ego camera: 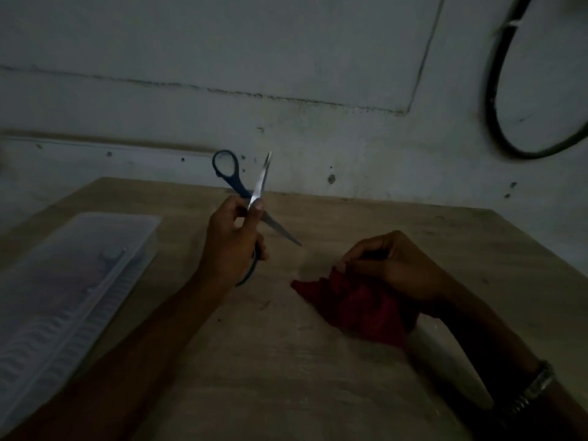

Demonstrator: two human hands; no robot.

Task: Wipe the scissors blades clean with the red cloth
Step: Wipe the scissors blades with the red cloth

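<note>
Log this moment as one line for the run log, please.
left hand: holds scissors open, raised | right hand: grips red cloth on table | blades and cloth apart | plastic box left

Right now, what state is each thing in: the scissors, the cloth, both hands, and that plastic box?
scissors: open, blades crossed, held above the table
red cloth: bunched, apart from the blades
left hand: gripping the scissors
right hand: clutching the cloth
plastic box: lid on, lying on the table
</note>
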